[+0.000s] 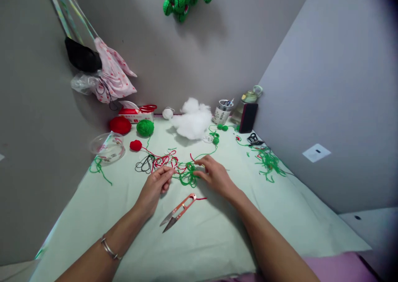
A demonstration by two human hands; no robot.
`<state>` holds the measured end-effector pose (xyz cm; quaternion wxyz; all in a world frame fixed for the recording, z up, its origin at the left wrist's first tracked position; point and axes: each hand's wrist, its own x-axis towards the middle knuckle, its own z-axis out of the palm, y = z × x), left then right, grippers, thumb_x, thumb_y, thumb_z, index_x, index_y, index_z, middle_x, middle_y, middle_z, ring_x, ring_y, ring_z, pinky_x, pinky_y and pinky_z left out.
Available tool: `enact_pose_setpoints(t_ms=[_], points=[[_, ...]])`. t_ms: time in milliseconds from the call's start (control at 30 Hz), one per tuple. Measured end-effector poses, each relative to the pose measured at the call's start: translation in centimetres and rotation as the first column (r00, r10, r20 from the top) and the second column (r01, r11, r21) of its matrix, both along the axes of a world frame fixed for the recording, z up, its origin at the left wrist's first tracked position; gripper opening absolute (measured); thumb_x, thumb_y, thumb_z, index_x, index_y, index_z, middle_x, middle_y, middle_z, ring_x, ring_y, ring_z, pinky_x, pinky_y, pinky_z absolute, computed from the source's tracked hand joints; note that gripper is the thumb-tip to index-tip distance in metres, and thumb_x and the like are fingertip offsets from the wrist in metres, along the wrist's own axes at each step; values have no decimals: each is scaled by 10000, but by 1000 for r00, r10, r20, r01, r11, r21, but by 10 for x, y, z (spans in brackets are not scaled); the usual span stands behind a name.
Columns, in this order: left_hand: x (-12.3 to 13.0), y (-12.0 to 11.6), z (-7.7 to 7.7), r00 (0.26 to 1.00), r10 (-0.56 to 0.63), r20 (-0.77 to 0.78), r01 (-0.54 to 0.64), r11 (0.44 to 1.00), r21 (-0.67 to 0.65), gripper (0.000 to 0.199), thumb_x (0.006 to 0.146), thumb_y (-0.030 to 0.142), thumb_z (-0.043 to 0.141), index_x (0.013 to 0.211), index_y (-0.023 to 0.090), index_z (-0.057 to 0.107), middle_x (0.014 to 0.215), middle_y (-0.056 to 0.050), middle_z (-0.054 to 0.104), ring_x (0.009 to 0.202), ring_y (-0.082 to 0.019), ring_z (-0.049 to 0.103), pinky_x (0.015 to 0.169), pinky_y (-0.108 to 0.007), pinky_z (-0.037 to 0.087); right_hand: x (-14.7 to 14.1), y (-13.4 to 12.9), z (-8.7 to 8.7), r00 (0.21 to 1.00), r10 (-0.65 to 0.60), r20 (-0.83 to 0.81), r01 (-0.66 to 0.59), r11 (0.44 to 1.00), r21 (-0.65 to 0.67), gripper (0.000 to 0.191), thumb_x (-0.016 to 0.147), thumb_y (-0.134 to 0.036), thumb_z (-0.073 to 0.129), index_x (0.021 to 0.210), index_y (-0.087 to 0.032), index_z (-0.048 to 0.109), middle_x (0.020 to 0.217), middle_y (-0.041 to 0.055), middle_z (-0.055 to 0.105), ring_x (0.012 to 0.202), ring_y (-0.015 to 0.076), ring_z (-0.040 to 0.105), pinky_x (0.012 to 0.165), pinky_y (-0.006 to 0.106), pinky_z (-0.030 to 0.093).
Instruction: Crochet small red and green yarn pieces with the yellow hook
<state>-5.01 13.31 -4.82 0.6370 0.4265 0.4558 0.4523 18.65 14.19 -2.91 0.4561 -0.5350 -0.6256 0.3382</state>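
My left hand [159, 185] is closed in a pinch at the left side of a loose green yarn tangle [188, 177]. A thin strand of yarn meets its fingertips, its colour hard to make out. At the tangle's right edge, my right hand [215, 175] has thumb and forefinger apart, touching or nearly touching the green loops. Red yarn loops [163, 161] and a black cord bundle [144, 164] lie just beyond my left hand. Thread snips [182, 209] with orange handles rest nearer me, blades pointing left, a short red yarn piece beside them.
Behind are white stuffing [193, 120], a green yarn ball [145, 128], red yarn [120, 125], a clear bowl [108, 148] and a pen cup [222, 112]. A phone [248, 118] leans before a jug. Green yarn scraps [270, 162] lie right, against the wall.
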Motion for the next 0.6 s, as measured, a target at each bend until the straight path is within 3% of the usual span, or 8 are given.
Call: enact_pose_setpoints(t_ms=[67,167,333,433,533,600], points=[[-1,1,0,1000,2,-12,-2,1000,12,359,837,508,782,918,170,692,662,66,473,524,-69,374,478,-181,264,0,0,0,999,34,15,-33,999,-42,100,769,-310,831,792,-229,775,832,30,713,742,167,575,707,300,455],[-1,-1,2,999,4,-40,-2,998,55,331,862,469,768,1028,186,720,733,42,544,572,-85,429,516,-193,331,4,0,8,996,88,-20,-89,988,-123,212,911,-401,698,855,-205,756,790,36,716,672,155,550,643,289,454],[3,-10,8,987,-95,-128,114,982,153,606,783,323,850,1361,265,678,1187,-67,723,811,-161,636,721,-278,519,-3,-11,24,947,311,-83,-322,918,-232,361,885,-543,732,857,-187,781,781,43,738,644,149,593,609,275,498],[4,-13,9,957,-183,-227,236,943,235,438,781,261,833,1215,252,776,1123,-67,770,914,-221,679,867,-349,538,-6,-14,24,934,353,-44,-353,905,-236,357,884,-540,738,846,-192,808,832,52,750,686,158,619,644,282,511],[3,-10,7,928,-209,-308,299,911,283,99,858,255,753,932,233,814,910,-51,766,888,-238,688,867,-365,525,-3,-7,16,976,217,13,-210,956,-205,292,931,-461,694,847,-194,778,803,37,727,708,162,598,696,296,496],[1,-8,7,911,-218,-350,331,893,304,99,902,266,712,869,234,800,885,-53,755,881,-242,692,849,-366,521,-2,-1,8,990,141,31,-132,970,-205,259,943,-419,677,841,-194,756,779,32,709,707,170,586,706,309,481]])
